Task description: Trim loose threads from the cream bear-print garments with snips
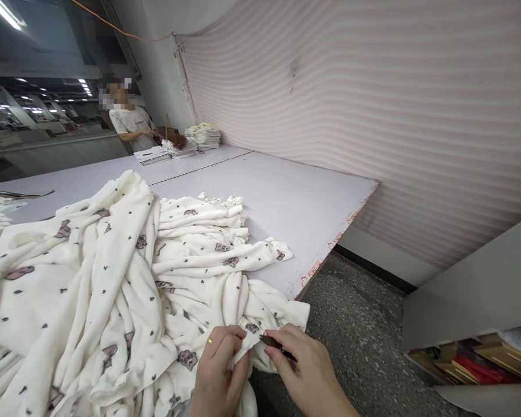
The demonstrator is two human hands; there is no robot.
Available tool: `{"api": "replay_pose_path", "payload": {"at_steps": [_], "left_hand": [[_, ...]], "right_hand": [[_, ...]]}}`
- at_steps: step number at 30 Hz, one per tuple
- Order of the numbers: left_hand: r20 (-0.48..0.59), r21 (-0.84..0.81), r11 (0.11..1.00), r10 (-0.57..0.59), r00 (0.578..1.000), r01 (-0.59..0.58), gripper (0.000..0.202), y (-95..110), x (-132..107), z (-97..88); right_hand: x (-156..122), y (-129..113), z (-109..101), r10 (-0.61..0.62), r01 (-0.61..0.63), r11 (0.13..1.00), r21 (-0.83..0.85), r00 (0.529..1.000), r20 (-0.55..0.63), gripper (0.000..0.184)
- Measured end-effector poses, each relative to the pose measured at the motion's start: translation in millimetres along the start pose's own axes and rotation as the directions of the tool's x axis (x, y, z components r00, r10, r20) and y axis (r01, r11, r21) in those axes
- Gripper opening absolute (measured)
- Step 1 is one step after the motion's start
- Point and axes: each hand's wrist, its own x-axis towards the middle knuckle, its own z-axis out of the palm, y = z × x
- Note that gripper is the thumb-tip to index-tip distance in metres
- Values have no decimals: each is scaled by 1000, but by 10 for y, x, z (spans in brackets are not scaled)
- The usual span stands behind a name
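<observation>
A heap of white printed fabric (125, 278) with small dark marks and mauve animal figures covers the near left of the table. At its front edge my left hand (220, 368) pinches a fold of this fabric between thumb and fingers; a ring is on one finger. Close beside it, my right hand (306, 365) is closed around small dark thread snips (280, 347). The tip of the snips points left, right at the fabric edge in my left hand. Whether the blades touch the cloth I cannot tell.
The pale table (304, 197) reaches back to stacks of folded cloth (204, 138), where another person (132, 124) stands. A striped cloth sheet (351, 87) hangs along the right. A grey cabinet (469, 289) with items on its shelf stands over the speckled floor (356, 324).
</observation>
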Motion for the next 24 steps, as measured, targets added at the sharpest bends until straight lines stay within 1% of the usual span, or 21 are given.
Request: {"api": "replay_pose_path", "payload": {"at_steps": [4, 8, 10, 12, 15, 17, 20, 22, 24], "left_hand": [[17, -8, 1000, -4, 1000, 4, 17, 9, -6, 6], [-1, -42, 999, 0, 1000, 0, 18, 29, -11, 24], [-11, -53, 999, 3, 1000, -4, 18, 36, -9, 28], [-20, -66, 998, -22, 1000, 21, 17, 44, -4, 28], [-38, -80, 995, -63, 997, 60, 17, 58, 7, 29], [-49, -83, 995, -59, 997, 55, 17, 68, 12, 30], [-62, -104, 994, -51, 997, 44, 17, 77, 10, 31], [-63, -128, 990, -61, 996, 53, 17, 75, 5, 28], [-60, -166, 983, -87, 994, 76, 17, 71, 6, 22]], "right_hand": [[-7, -19, -46, -3, 4, 999, -38, 1000, 27, 24], [29, -41, -39, 4, -3, 998, -66, 1000, 19, 24], [46, -38, -33, -1, 1, 999, -41, 1000, 3, 24], [51, -27, -36, 9, -8, 1000, 18, 1000, -14, 24], [41, -13, -57, 34, -34, 993, 116, 999, 3, 19], [38, -16, -73, 37, -40, 990, 135, 999, 23, 19], [41, -26, -83, 20, -23, 993, 118, 999, 33, 19], [36, -26, -68, 22, -24, 991, 135, 1000, 19, 20], [24, -18, -23, 58, -54, 983, 176, 998, -20, 18]]}}
